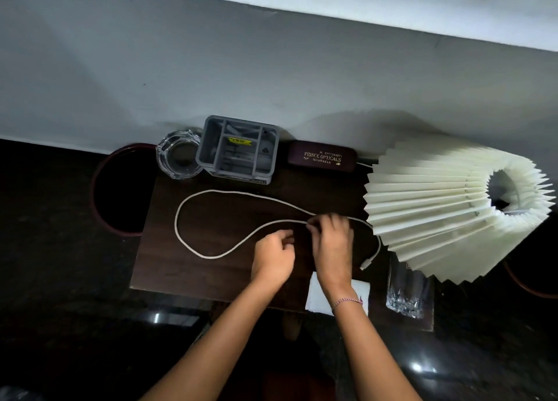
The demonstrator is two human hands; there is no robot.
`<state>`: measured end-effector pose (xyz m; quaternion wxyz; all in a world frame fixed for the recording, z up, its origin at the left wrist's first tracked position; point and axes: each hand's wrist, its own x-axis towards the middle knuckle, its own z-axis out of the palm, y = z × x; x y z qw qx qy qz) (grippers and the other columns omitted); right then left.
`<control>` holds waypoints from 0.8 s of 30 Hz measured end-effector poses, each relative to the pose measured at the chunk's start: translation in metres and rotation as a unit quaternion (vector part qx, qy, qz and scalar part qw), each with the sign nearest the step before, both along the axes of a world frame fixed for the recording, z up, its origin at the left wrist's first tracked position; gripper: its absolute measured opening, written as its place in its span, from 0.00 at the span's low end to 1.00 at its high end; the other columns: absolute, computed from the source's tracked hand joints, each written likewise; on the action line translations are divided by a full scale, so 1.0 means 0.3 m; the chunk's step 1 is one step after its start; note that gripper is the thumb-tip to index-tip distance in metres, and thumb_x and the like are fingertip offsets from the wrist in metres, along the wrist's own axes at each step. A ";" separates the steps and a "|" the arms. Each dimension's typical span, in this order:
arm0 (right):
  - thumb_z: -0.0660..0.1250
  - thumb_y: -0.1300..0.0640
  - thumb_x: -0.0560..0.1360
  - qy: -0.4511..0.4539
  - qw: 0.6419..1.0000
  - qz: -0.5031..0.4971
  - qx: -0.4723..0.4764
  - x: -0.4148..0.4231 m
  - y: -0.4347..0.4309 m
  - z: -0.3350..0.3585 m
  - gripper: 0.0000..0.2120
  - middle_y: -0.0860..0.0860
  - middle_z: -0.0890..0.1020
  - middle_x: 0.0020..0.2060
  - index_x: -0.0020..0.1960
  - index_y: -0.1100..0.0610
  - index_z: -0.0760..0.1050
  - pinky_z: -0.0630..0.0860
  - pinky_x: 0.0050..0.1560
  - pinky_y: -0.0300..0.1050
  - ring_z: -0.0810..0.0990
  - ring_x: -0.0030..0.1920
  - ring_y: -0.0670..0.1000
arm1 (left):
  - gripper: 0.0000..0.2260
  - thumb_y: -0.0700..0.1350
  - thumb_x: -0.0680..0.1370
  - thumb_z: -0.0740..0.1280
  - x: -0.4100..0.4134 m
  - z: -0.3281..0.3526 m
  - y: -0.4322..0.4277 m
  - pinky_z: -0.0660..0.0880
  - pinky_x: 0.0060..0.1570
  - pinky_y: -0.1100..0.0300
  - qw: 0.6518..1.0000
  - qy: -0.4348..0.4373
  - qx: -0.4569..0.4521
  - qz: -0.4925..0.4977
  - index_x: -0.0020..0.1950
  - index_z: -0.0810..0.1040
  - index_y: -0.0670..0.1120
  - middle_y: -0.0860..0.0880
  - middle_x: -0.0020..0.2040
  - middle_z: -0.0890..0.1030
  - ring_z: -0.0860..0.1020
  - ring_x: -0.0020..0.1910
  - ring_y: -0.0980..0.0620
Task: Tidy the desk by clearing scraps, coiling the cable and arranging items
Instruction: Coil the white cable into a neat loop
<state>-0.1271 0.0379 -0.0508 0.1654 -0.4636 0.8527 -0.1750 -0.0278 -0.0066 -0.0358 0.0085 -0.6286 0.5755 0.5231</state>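
Your right hand (332, 243) has its fingertips pinched narrow on the cable (193, 246), right where the two runs of it come together near the middle of the desk (169, 249). Your left hand (273, 260) sits just beside it, fingers curled in loosely; honestly can't tell if it's actually got hold of anything or is just hovering by the cord.

The cable itself is a whitish cord, looks a bit woven. It's laid out flat on the dark wood in one big open loop that swings out to the left and comes back to your fingers. Past your right hand it curves on down to a small white plug (365, 264) lying on the desk close to the lamp shade (428, 213). So not coiled yet, just a single wide loop.

There's a thin beaded bracelet on your right wrist, and under that forearm a white paper scrap (317, 295) lies at the near edge of the desk. A cut-glass tumbler (406, 295) stands just to the right of it. Along the back by the wall you've got a glass ashtray (178, 156), a gray organizer (238, 150) and a maroon glasses case (321, 157), in a row left to right.
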 end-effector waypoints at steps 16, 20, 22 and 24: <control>0.60 0.74 0.72 -0.383 0.915 0.108 -0.059 0.176 -0.122 0.398 0.26 0.47 0.79 0.58 0.60 0.49 0.75 0.71 0.63 0.36 0.75 0.62 0.42 | 0.12 0.37 0.79 0.53 0.304 0.470 -0.028 0.60 0.20 0.68 0.840 0.381 0.287 0.261 0.51 0.75 0.35 0.52 0.25 0.63 0.62 0.22 0.59; 0.65 0.64 0.68 -0.429 0.874 0.227 -0.009 0.280 -0.120 0.416 0.19 0.48 0.80 0.46 0.57 0.53 0.77 0.78 0.48 0.34 0.80 0.48 0.41 | 0.16 0.38 0.71 0.60 0.348 0.610 -0.071 0.64 0.24 0.67 0.769 0.506 0.283 0.271 0.56 0.74 0.34 0.50 0.29 0.68 0.68 0.26 0.59; 0.67 0.61 0.68 -0.399 0.893 0.207 -0.016 0.346 -0.110 0.424 0.07 0.47 0.80 0.36 0.45 0.54 0.77 0.76 0.38 0.33 0.79 0.39 0.42 | 0.16 0.38 0.72 0.59 0.364 0.642 -0.103 0.66 0.24 0.68 0.753 0.537 0.257 0.280 0.58 0.74 0.36 0.49 0.30 0.71 0.69 0.26 0.59; 0.64 0.66 0.74 -0.399 0.903 0.154 -0.028 0.407 -0.107 0.429 0.12 0.42 0.81 0.32 0.40 0.50 0.75 0.72 0.36 0.29 0.77 0.36 0.37 | 0.15 0.36 0.75 0.56 0.387 0.653 -0.148 0.68 0.24 0.69 0.750 0.545 0.227 0.299 0.59 0.73 0.37 0.50 0.30 0.72 0.69 0.25 0.60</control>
